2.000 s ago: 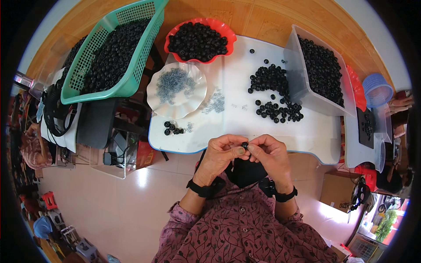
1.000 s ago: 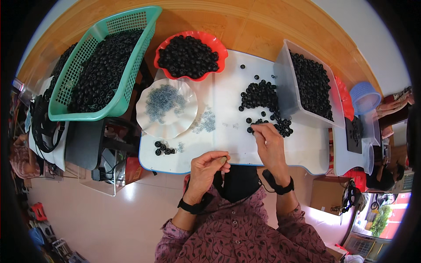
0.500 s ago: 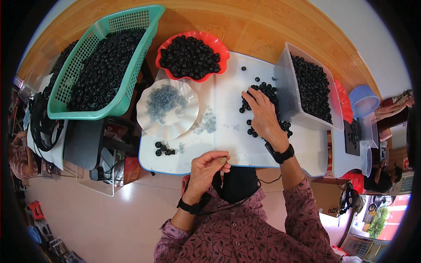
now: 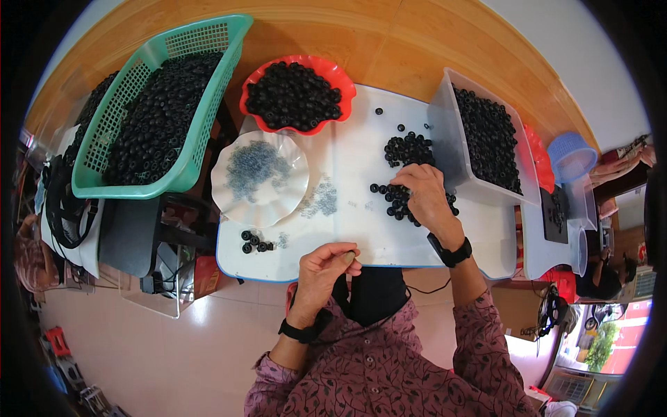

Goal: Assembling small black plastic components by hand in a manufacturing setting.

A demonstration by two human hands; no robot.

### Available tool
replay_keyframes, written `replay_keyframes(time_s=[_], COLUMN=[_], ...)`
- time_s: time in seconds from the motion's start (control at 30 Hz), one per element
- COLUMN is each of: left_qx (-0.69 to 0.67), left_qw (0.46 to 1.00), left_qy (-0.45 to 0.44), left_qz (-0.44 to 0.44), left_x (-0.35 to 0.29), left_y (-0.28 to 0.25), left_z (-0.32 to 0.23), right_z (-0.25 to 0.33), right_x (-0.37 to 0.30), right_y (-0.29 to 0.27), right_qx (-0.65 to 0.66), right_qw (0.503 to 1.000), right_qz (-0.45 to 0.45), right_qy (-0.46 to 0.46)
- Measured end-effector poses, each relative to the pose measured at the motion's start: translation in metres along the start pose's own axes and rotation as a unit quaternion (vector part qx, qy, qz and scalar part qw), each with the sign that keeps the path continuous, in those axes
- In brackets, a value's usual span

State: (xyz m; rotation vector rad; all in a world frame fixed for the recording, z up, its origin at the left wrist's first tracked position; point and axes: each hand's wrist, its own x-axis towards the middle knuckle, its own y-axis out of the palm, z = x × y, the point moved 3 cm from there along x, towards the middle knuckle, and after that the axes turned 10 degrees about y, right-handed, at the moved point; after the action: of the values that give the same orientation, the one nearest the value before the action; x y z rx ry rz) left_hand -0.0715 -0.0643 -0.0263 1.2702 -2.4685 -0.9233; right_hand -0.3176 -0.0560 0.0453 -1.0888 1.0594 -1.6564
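My left hand is at the table's front edge, thumb pressed against the bent index finger. Whatever sits in that pinch is too small to name. Further right, my right hand reaches over a loose pile of small black rings, its fingers bent and drawn together at the pile's left side. The fingertips are partly hidden, and I cannot make out what they hold. More black rings lie just beyond the hand. Tiny clear pieces are scattered left of the table's middle.
A white scalloped plate holds many clear pieces. Behind it stands a red bowl of black rings. A green basket is at left, a translucent bin at right; both hold black rings. Several rings lie front left.
My right hand has come nearer across the black rings, and its spread fingers have drawn together. Some rings have shifted left and toward me. My left hand keeps its pinch.
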Motion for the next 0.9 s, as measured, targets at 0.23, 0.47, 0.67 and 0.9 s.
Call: replay_keyframes(time_s=[0.23, 0.47, 0.67, 0.9], left_qx=[-0.005, 0.007, -0.01, -0.015], left_qw=[1.0, 1.0, 1.0, 1.0], left_qy=[0.001, 0.004, 0.004, 0.007], left_qz=[-0.008, -0.012, -0.006, 0.001], left_x=[-0.002, -0.002, -0.001, -0.002], left_y=[0.0, 0.002, 0.001, -0.001], left_z=[0.001, -0.002, -0.001, 0.0], right_z=[-0.003, 0.04, 0.059, 0.064], right_x=[-0.01, -0.022, -0.034, -0.035], right_y=[-0.011, -0.006, 0.013, 0.034], right_qx=[0.045, 0.118, 0.127, 0.005], right_qw=[0.997, 0.991, 0.989, 0.989], right_qz=[-0.048, -0.068, -0.01, 0.009], right_qy=[0.042, -0.009, 0.076, 0.144])
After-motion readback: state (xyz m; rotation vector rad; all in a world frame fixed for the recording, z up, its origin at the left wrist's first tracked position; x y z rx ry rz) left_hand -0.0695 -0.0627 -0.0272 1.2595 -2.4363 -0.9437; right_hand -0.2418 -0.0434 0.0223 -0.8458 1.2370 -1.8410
